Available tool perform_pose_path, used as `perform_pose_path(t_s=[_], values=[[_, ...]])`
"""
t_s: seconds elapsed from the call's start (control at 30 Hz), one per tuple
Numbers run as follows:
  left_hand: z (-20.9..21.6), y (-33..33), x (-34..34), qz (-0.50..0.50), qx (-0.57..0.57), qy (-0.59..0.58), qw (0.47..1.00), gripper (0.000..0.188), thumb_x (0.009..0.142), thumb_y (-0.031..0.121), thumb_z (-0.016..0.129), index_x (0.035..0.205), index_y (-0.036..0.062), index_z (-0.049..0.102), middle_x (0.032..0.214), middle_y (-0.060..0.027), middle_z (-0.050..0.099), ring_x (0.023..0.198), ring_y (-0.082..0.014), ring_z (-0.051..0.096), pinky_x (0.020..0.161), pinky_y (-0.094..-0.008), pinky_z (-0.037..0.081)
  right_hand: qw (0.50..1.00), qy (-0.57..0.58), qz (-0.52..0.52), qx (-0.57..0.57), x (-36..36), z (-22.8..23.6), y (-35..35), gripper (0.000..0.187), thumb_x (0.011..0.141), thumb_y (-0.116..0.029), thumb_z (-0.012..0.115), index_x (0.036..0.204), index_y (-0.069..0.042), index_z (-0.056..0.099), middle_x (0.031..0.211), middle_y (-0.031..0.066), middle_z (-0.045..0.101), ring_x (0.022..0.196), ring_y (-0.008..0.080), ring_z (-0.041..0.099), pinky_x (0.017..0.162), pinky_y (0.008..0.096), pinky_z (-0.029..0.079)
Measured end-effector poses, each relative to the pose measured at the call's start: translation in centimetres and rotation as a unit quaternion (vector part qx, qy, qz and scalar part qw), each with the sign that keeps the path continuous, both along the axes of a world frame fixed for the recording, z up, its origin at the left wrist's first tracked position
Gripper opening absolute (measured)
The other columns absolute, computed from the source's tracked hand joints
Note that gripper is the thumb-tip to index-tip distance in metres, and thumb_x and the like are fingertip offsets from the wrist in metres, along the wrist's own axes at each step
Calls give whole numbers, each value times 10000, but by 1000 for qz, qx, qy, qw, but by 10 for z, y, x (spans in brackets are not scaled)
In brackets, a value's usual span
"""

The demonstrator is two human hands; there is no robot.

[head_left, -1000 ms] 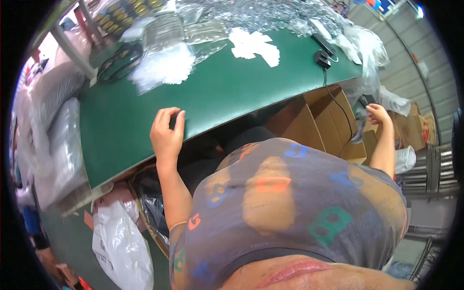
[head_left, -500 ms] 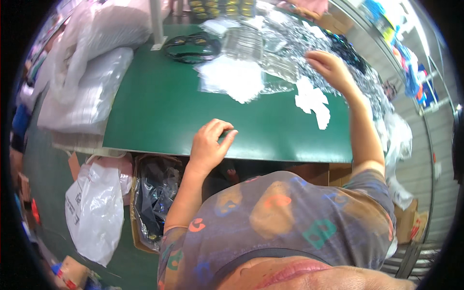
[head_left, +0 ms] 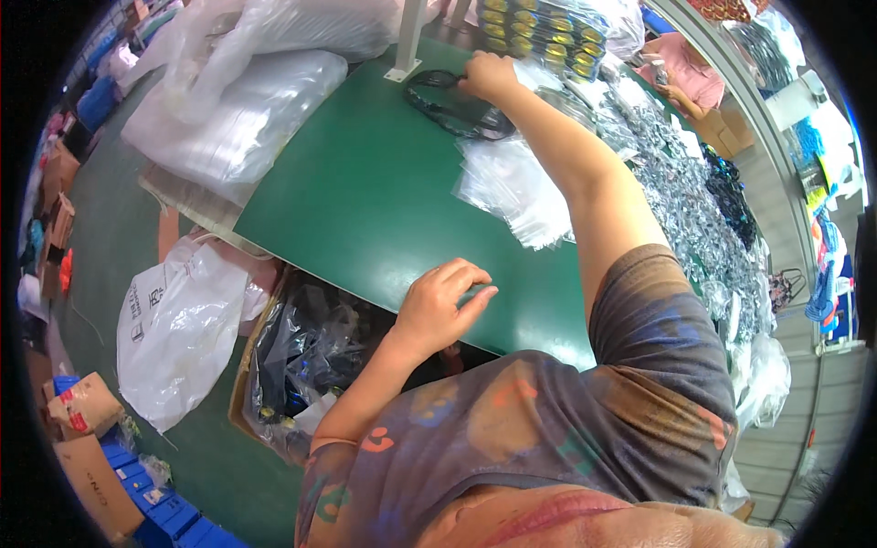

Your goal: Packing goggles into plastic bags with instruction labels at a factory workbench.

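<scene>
A coil of black cord lies at the far side of the green table. My right hand reaches across to it, fingers bent closed on its upper edge; the fingertips are partly hidden. Close to the table's front edge hovers my left hand, empty, with its thumb apart from loosely curved fingers. Between my hands, a fanned stack of clear plastic bags rests on the table, partly covered by my right forearm.
Many small clear packets are heaped along the right side. Plastic-wrapped bundles stand at the left. Below the table edge is a carton of dark bagged items, beside a white plastic sack. A person in pink sits across the table.
My right hand has moved from the packet heap leftward to the black cord and closed there. My left hand stays near the front edge. The view has turned.
</scene>
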State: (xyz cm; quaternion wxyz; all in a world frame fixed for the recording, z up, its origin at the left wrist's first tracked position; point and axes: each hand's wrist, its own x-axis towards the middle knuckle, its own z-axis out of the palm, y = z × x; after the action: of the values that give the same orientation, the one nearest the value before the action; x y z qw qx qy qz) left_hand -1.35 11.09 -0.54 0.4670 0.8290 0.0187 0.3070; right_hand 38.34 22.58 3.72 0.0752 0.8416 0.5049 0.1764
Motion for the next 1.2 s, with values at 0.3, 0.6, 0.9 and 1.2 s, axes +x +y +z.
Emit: perform_pose_path(t_s=[0.3,0.6,0.9,1.2], values=[[3,-4,-4,20,-41,-66,997,91,877,75,724,927,21,670,896,-96,677,814,-256,683,720,-324,539,809,79,332,480,-110,154,-160,356,789,-82,800,1116,-24,673,980,55,637,909,168,609,811,284,492],[121,-12,-38,25,80,-225,971,454,976,188,646,1358,-29,533,1323,-179,597,1198,-298,599,1027,-384,467,824,391,340,229,-236,139,-296,311,783,34,683,1089,-12,715,971,61,617,884,187,587,850,339,474],[133,-55,-62,-72,340,-44,937,420,849,85,721,1256,32,628,1067,-127,679,974,-316,648,864,-416,516,434,830,212,281,-303,19,-318,124,955,-137,661,1044,-53,638,955,49,691,782,132,672,707,281,551],[99,-28,-65,90,269,130,950,176,993,86,529,1143,19,593,1011,-167,647,932,-312,642,823,-409,500,416,850,202,253,-293,16,-364,308,1030,-268,582,1182,-5,629,851,51,667,790,154,668,784,331,541]])
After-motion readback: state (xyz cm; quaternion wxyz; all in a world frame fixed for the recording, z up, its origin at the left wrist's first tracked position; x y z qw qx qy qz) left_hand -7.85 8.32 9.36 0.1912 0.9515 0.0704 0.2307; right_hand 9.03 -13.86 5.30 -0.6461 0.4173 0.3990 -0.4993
